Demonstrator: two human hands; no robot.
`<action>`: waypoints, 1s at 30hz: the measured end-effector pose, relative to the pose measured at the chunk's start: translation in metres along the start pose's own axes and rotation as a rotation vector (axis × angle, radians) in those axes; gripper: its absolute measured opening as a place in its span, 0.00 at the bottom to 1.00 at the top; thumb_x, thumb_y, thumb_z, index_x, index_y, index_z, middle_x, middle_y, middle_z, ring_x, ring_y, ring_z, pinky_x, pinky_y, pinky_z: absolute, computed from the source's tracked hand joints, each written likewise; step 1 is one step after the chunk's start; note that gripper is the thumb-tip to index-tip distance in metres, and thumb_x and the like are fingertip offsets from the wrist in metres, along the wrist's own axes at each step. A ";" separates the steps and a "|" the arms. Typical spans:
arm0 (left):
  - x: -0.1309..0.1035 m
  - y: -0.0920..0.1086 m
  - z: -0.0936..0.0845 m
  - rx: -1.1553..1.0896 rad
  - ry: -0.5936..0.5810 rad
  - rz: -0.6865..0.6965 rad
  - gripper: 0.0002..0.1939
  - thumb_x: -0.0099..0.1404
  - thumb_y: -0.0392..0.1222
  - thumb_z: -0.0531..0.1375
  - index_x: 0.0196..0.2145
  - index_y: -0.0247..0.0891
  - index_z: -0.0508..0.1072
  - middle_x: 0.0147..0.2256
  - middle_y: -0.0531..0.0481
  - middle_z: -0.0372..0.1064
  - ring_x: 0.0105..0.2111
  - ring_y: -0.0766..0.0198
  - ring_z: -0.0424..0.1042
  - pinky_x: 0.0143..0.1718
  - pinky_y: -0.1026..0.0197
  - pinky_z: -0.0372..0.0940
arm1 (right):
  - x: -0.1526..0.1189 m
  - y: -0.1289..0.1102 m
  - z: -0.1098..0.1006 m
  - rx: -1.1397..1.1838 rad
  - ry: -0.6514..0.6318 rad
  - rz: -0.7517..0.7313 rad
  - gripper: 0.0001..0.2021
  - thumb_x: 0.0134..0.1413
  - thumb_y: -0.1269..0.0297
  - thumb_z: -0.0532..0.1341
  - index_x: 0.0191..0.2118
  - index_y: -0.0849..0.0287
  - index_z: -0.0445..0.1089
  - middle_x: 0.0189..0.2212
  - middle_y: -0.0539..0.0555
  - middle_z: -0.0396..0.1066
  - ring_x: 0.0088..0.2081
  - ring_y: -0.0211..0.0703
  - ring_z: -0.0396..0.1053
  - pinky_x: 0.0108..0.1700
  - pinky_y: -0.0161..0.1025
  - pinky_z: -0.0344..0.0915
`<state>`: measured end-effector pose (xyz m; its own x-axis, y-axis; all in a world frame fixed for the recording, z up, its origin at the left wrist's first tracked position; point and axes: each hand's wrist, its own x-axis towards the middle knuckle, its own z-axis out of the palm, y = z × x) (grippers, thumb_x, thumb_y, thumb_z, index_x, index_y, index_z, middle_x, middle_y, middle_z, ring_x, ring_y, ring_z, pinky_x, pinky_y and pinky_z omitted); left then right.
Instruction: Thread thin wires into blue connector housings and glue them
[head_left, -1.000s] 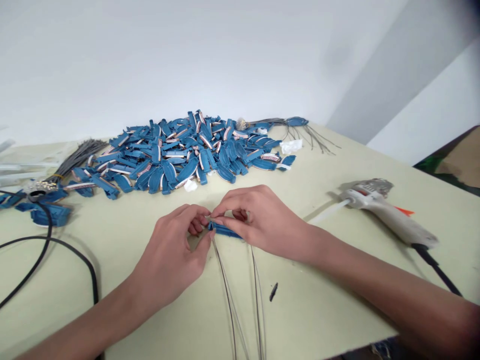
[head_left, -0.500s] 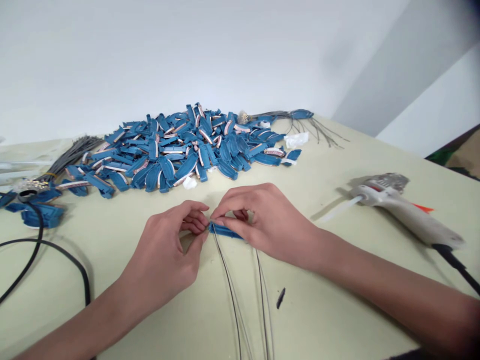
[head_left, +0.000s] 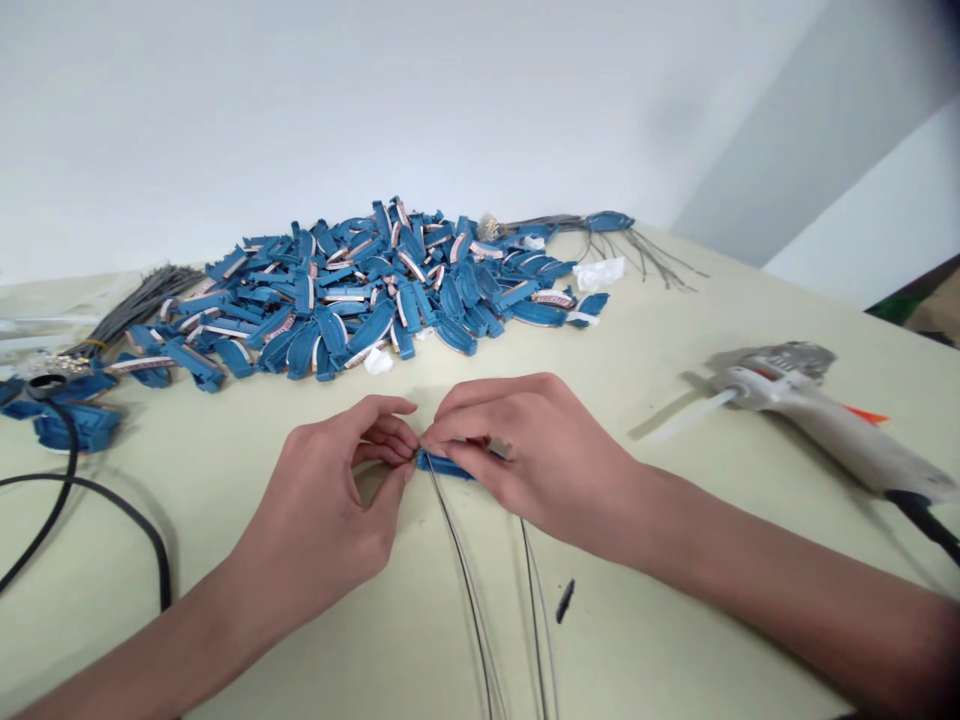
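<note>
A blue plastic piece [head_left: 448,466] lies on the pale table between my hands, its right part hidden under my right fingers. Thin dark and grey wires [head_left: 463,565] run from its left end toward the near edge. My left hand [head_left: 345,490] grips that left end between thumb and fingers. My right hand [head_left: 517,440] pinches at the same end, thumb and forefinger together over the wires; the wire tips are too small to make out. A second pair of wires [head_left: 534,610] comes out below my right hand.
Behind my hands is a large heap of blue pieces [head_left: 375,290]. A glue gun [head_left: 825,420] lies at right, bundled grey wires [head_left: 142,300] and a black cable [head_left: 127,510] at left. A small black scrap [head_left: 565,601] lies near my right forearm.
The view has shifted slightly. My right hand's fingers have straightened a little and its palm sits slightly lower. Both hands stay at the left end of the blue piece.
</note>
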<state>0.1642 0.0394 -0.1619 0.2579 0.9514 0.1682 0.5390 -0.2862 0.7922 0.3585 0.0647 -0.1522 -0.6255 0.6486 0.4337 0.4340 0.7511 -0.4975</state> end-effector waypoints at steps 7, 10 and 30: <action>-0.001 0.001 -0.001 0.025 0.010 -0.008 0.15 0.61 0.39 0.58 0.46 0.39 0.72 0.36 0.51 0.76 0.35 0.64 0.79 0.40 0.62 0.77 | -0.004 0.002 0.004 -0.048 0.046 -0.006 0.11 0.58 0.81 0.60 0.34 0.67 0.80 0.30 0.50 0.74 0.27 0.31 0.66 0.33 0.32 0.60; -0.002 0.000 -0.001 0.023 0.009 -0.021 0.15 0.60 0.40 0.59 0.46 0.40 0.72 0.36 0.51 0.76 0.35 0.63 0.79 0.39 0.62 0.77 | -0.005 0.001 0.005 -0.055 0.051 -0.004 0.11 0.57 0.81 0.59 0.34 0.67 0.80 0.30 0.49 0.74 0.27 0.31 0.65 0.33 0.32 0.59; 0.001 0.006 -0.001 0.045 -0.006 -0.010 0.10 0.61 0.40 0.58 0.42 0.40 0.69 0.36 0.49 0.74 0.35 0.62 0.78 0.38 0.59 0.77 | -0.004 -0.003 -0.006 -0.045 -0.085 0.039 0.09 0.58 0.78 0.60 0.32 0.64 0.79 0.31 0.51 0.76 0.30 0.35 0.70 0.33 0.34 0.62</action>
<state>0.1665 0.0387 -0.1566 0.2569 0.9535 0.1574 0.5767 -0.2820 0.7667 0.3640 0.0604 -0.1479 -0.6596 0.6658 0.3488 0.4865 0.7319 -0.4772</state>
